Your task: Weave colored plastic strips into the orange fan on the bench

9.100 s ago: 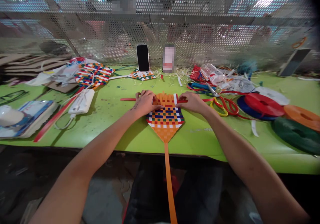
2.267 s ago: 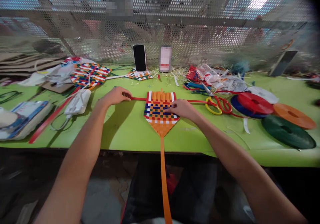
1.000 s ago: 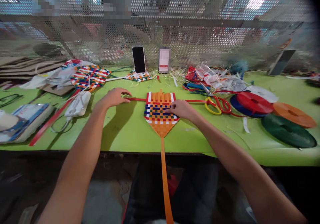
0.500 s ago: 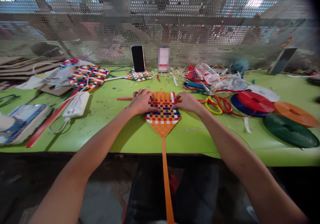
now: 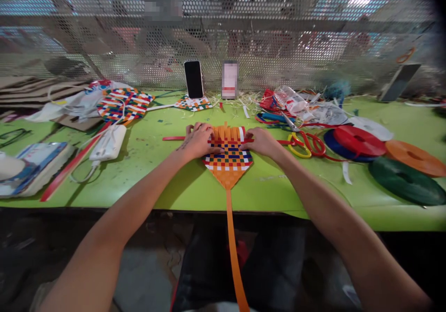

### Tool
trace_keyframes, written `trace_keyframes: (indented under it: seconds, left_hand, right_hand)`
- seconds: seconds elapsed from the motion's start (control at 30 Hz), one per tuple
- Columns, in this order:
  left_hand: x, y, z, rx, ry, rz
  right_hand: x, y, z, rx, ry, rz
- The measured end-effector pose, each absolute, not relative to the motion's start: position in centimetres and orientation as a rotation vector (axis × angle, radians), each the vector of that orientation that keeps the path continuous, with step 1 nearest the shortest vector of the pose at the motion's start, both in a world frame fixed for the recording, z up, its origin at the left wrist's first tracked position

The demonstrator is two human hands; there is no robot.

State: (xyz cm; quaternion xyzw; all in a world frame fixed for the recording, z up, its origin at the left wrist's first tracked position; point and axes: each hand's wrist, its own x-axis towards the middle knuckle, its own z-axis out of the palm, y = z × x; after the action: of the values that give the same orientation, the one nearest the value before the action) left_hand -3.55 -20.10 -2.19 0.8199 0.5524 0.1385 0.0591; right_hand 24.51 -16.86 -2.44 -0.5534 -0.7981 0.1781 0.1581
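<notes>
A woven piece of plastic strips (image 5: 228, 165) lies on the green table in front of me, checkered in orange, red, white, blue and green. From its pointed near end an orange strip tail (image 5: 230, 233) hangs over the table edge. A red strip (image 5: 173, 138) crosses its upper part and sticks out on both sides. My left hand (image 5: 199, 141) grips the piece's left edge, its fingers bent at the top and the thumb flat on the weave. On the right edge, my right hand (image 5: 259, 141) pinches the weave where the red strip passes; its fingertips are partly hidden.
Yellow and red-handled scissors (image 5: 301, 146) lie right of my hands, near strip rolls (image 5: 358, 142). Two phones (image 5: 193, 80) lean at the back by a perforated metal screen. Finished woven pieces (image 5: 125, 105), a power strip (image 5: 108, 144) and a plastic-wrapped pack (image 5: 42, 163) are left.
Both hands stay on the woven piece with almost the same grip. The view has shifted slightly, and the lower end of the orange tail has swung a little to the right.
</notes>
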Motion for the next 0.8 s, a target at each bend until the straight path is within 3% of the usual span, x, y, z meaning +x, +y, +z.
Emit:
trace_keyframes:
  seconds: [0.27,0.8]
  left_hand:
    - [-2.9,-20.2,-2.4,2.467,1.611,0.444]
    - [-1.5,-20.2,-3.9,2.438,1.732,0.560]
  right_hand:
    - [24.2,-17.5,-2.4,-1.497,-2.304,0.438]
    - [22.9,-16.0,-1.9,-1.381,-2.452,0.629]
